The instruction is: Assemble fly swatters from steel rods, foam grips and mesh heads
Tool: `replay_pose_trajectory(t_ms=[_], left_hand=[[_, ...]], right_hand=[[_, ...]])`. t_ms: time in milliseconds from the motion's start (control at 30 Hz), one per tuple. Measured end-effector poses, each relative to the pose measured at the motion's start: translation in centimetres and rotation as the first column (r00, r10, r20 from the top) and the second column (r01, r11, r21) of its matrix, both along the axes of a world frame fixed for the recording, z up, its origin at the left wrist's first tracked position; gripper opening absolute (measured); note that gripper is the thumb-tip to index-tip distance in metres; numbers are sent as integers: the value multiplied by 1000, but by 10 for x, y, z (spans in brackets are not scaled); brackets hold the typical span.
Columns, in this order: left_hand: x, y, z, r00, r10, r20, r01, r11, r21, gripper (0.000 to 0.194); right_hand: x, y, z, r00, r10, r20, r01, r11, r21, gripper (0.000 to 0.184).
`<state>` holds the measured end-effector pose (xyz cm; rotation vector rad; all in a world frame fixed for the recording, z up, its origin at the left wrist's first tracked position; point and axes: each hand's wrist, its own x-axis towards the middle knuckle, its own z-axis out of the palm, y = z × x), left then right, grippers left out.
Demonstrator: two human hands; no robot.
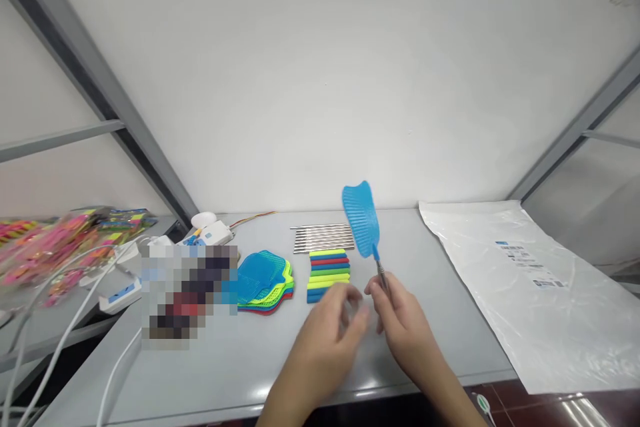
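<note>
A blue fly swatter head [361,219] stands raised on a thin metal rod [382,275]. My right hand [400,317] is closed round that rod, thumb and fingers pinching it just below the head. Close beside it on the left, my left hand [327,330] hovers over the table with curled fingers and the thumb apart, slightly blurred; nothing shows in it. Beyond the left hand lies a row of coloured handle tubes [329,271] in yellow, blue, red and green. Several metal rods [324,238] lie side by side behind them. A stack of fly swatter heads [265,280] rests to the left.
A large white plastic bag [530,293] with a printed label covers the right side of the grey table [410,240]. At left are a white power strip [120,297], cables, a pixelated patch and bright packaged goods [65,240]. A white wall [320,80] rises behind.
</note>
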<state>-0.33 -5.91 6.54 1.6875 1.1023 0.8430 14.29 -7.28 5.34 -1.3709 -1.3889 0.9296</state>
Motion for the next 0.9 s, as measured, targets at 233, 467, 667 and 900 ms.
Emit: replay_pose_trajectory(t_ms=[233,467,667,900], left_hand=[[34,61,14,756,417,505,-327,908,-261,41],[54,74,8,723,410,555,-296,911,-288,36],[65,83,0,807,269,526,-156,956,-249,35],[54,83,-15,969,18,246,27,984,-176,38]], right_hand=[[3,7,4,946,86,313,-48,991,-126,26],[10,10,-3,966,32,257,8,988,-153,34],[23,11,-1,973,2,229,39,984,-171,36],[79,40,-19,803,-208,558,397,886,-240,36]])
